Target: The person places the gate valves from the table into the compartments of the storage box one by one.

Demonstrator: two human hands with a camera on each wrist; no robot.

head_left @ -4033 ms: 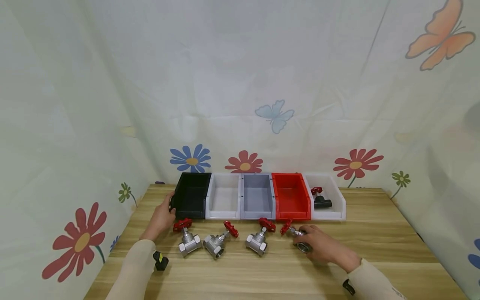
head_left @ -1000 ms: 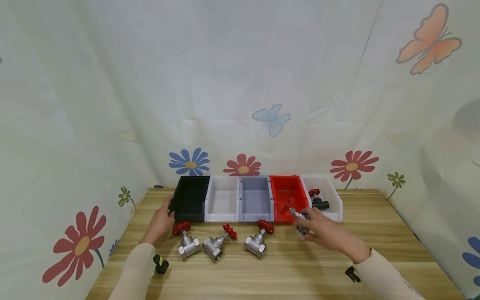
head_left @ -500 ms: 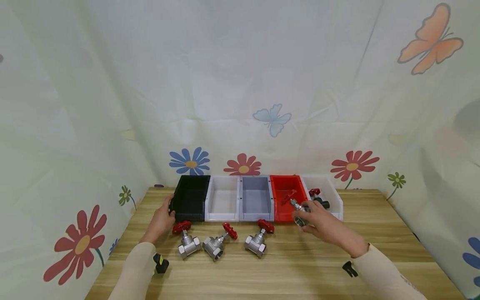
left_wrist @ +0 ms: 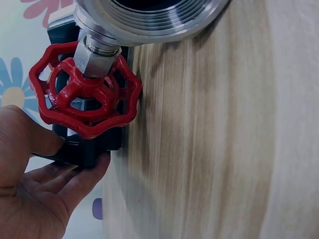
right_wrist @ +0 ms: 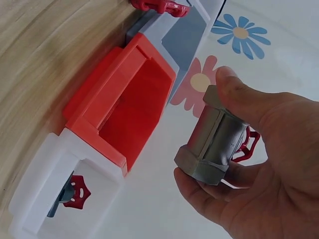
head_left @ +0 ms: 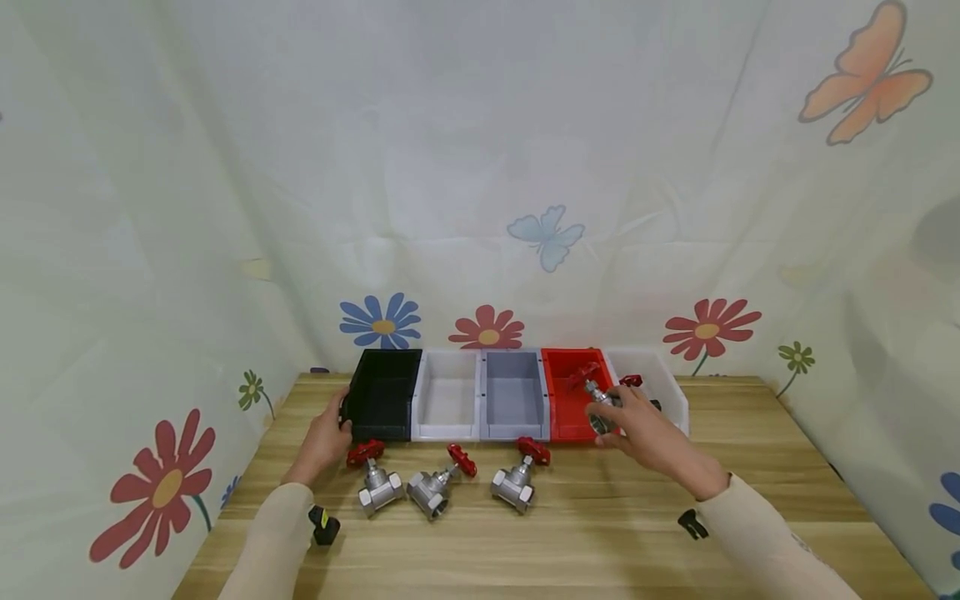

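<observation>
My left hand (head_left: 321,437) grips the side wall of the black bin (head_left: 380,434) at the left end of the row. In the left wrist view its thumb lies on the rim, fingers against the outside. My right hand (head_left: 651,432) holds a metal gate valve (right_wrist: 212,139) by its body, above the red bin (head_left: 564,428). The valve's red handwheel (head_left: 582,375) points away, into the bin's outline. Three more gate valves lie on the table: one before the black bin (head_left: 380,489), one in the middle (head_left: 430,493), one before the grey bin (head_left: 513,486).
Between black and red stand a white bin (head_left: 447,432) and a grey bin (head_left: 514,432). The right-end white bin (right_wrist: 37,184) contains a dark valve with a red handwheel (right_wrist: 78,192). A printed curtain (head_left: 480,167) hangs behind the wooden table (head_left: 480,558).
My right hand has lifted the rightmost gate valve off the table and carried it forward over the red bin. The left hand keeps its hold on the black bin.
</observation>
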